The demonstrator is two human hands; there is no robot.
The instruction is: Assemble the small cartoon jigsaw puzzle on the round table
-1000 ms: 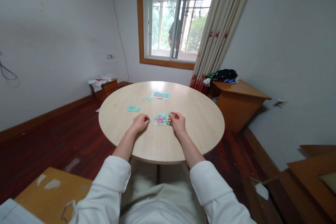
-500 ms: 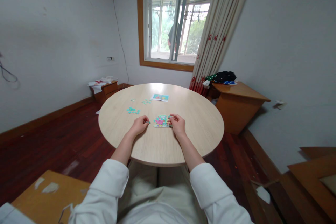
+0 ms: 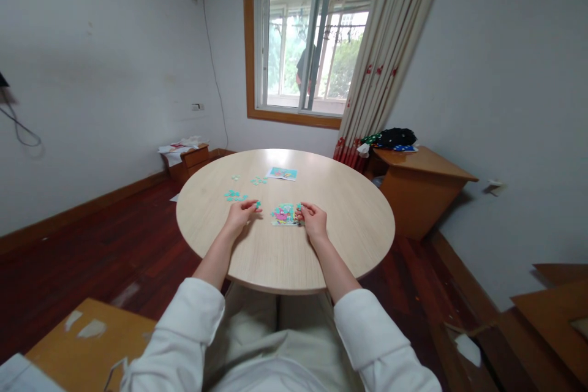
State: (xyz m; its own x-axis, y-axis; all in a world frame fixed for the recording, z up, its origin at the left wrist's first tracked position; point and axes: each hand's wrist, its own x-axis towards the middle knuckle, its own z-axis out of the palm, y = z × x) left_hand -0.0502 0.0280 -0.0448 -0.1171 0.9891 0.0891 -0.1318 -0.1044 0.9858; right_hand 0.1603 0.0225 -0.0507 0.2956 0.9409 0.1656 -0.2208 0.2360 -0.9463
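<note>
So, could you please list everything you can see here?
round table: one, light wood, centre of room.
part-built puzzle: one, multicoloured, on the table between the hands.
loose pieces: several, teal, on the table left of the puzzle.
picture card: one, mostly teal, table's far side.
window: one, wood-framed, back wall; a person outside it.
curtain: one, pale with red marks, right of window.
cabinet: one, orange-brown, right of table, dark bundle on top.
low box: one, brown, by left wall, papers on it.
left hand: one, on table, at a teal piece.
right hand: one, at the puzzle's right edge.
</note>
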